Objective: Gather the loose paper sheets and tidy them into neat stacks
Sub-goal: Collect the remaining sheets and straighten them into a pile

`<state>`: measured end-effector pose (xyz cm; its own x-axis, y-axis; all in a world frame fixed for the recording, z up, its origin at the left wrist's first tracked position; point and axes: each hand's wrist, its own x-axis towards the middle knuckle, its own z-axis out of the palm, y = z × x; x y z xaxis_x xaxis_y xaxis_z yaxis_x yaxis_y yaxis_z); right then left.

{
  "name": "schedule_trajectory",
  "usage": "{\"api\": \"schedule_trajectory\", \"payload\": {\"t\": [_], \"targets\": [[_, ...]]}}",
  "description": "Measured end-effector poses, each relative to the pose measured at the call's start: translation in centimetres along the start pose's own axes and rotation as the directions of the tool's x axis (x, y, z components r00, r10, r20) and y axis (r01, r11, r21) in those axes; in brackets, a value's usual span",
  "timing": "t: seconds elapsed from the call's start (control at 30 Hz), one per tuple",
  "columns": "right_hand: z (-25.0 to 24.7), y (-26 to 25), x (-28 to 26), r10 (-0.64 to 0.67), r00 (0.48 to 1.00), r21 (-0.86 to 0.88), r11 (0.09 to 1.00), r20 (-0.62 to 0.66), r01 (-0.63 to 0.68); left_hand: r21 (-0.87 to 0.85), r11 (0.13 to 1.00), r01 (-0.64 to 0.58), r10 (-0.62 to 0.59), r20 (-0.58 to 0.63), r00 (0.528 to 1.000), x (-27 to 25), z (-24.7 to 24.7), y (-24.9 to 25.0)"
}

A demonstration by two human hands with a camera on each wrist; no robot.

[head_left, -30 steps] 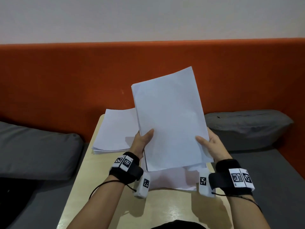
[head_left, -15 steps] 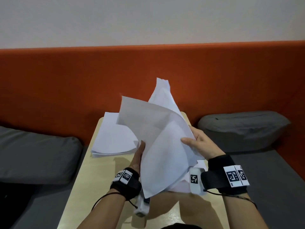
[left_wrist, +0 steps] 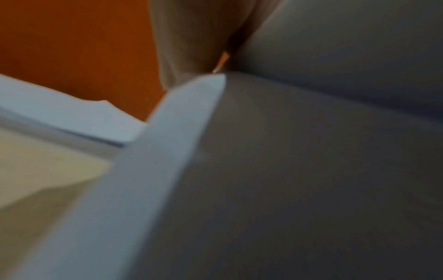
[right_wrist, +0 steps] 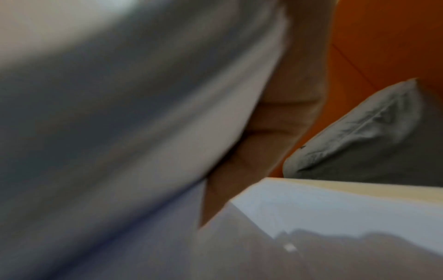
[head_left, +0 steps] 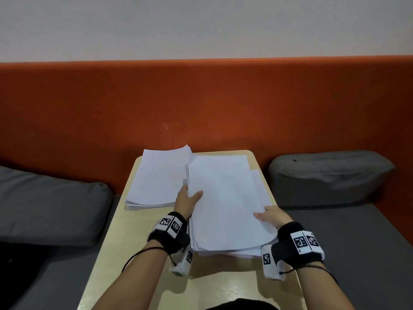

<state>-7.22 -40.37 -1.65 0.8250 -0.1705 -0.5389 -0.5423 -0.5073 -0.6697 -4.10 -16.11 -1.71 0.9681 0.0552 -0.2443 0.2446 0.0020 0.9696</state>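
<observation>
On the right half of the table lies a white paper bundle, on top of a few offset sheets. My left hand grips its left edge, thumb on top. My right hand holds its near right corner, also thumb on top, with its fingers under the bundle. A second paper stack lies on the table's left half, beside my left hand and touching the bundle at the far end. The left wrist view is blurred and shows the bundle's edge and that stack.
The light wooden table stands against an orange padded wall. One grey cushion lies to the left and another grey cushion to the right on a grey seat. Bare tabletop shows near me.
The bundle, held upright in the air a second ago and then bent between both hands, now lies flat on the table's right side. Both hands came down with it.
</observation>
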Motion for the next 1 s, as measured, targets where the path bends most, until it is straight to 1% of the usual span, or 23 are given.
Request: {"api": "schedule_trajectory", "payload": {"t": [0.03,0.07,0.13,0.17,0.2,0.23,0.3,0.37,0.4,0.43,0.5,0.57,0.63,0.7,0.77,0.83,0.9,1.0], "targets": [[0.3,0.4,0.0,0.037,0.999,-0.09,0.995,0.006,-0.037,0.068,0.995,0.07,-0.072,0.029,0.997,-0.2,-0.1,-0.6],[0.6,0.8,0.1,0.061,0.998,-0.135,0.989,0.014,-0.058,0.15,0.981,0.125,-0.135,0.058,0.989,-0.5,-0.2,-1.3],[1.5,1.5,0.2,0.077,0.996,-0.148,0.986,0.033,-0.072,0.276,0.939,0.206,-0.235,0.076,0.969,-1.4,-0.2,-2.5],[2.0,1.6,0.3,0.072,0.997,-0.134,0.989,0.042,-0.066,0.288,0.932,0.222,-0.251,0.065,0.966,-1.5,-0.3,-3.1],[2.4,1.8,0.4,0.062,0.997,-0.105,0.993,0.044,-0.057,0.265,0.941,0.213,-0.237,0.062,0.97,-1.6,-0.3,-3.5],[2.6,1.7,0.4,0.042,0.998,-0.081,0.996,0.044,-0.038,0.249,0.95,0.189,-0.211,0.068,0.975,-1.3,-0.3,-3.8],[2.8,1.3,0.8,-0.009,1.0,0.006,1.0,0.017,0.009,0.287,0.954,0.092,-0.12,0.084,0.989,-1.2,-0.1,-3.3],[2.6,0.8,1.3,-0.088,0.993,0.086,0.992,-0.081,0.095,0.252,0.968,-0.011,-0.018,0.114,0.993,-1.0,0.1,-2.3],[2.3,0.5,1.4,-0.141,0.979,0.119,0.98,-0.15,0.16,0.234,0.969,-0.073,0.049,0.108,0.993,-0.9,0.1,-1.9],[2.1,0.2,1.4,-0.199,0.954,0.156,0.959,-0.224,0.237,0.232,0.964,-0.132,0.117,0.078,0.99,-0.9,0.2,-1.3],[1.6,-0.9,0.6,-0.289,0.891,0.253,0.887,-0.349,0.387,0.241,0.943,-0.229,0.236,-0.003,0.972,-0.5,0.3,-0.1],[1.0,-2.3,-0.3,-0.365,0.828,0.321,0.795,-0.425,0.515,0.19,0.928,-0.321,0.336,-0.051,0.94,-0.7,0.6,1.7],[0.6,-3.6,-0.9,-0.415,0.783,0.361,0.718,-0.464,0.595,0.161,0.9,-0.405,0.419,-0.063,0.906,-0.8,1.0,3.0],[0.4,-4.3,-1.0,-0.426,0.764,0.405,0.664,-0.485,0.628,0.139,0.882,-0.451,0.462,-0.065,0.884,-0.8,1.3,3.7],[0.3,-4.6,-1.1,-0.42,0.76,0.436,0.636,-0.497,0.637,0.12,0.869,-0.481,0.49,-0.066,0.869,-0.7,1.5,4.1],[0.1,-4.6,-1.1,-0.414,0.769,0.462,0.625,-0.487,0.629,0.132,0.847,-0.514,0.526,-0.071,0.848,-0.8,1.6,4.2],[0.0,-4.7,-1.3,-0.422,0.775,0.471,0.623,-0.47,0.625,0.178,0.814,-0.554,0.573,-0.08,0.816,-0.9,1.8,4.3],[-0.4,-5.7,-1.8,-0.409,0.771,0.476,0.616,-0.488,0.628,0.171,0.784,-0.597,0.619,-0.132,0.774,-1.1,1.9,4.8]]}}
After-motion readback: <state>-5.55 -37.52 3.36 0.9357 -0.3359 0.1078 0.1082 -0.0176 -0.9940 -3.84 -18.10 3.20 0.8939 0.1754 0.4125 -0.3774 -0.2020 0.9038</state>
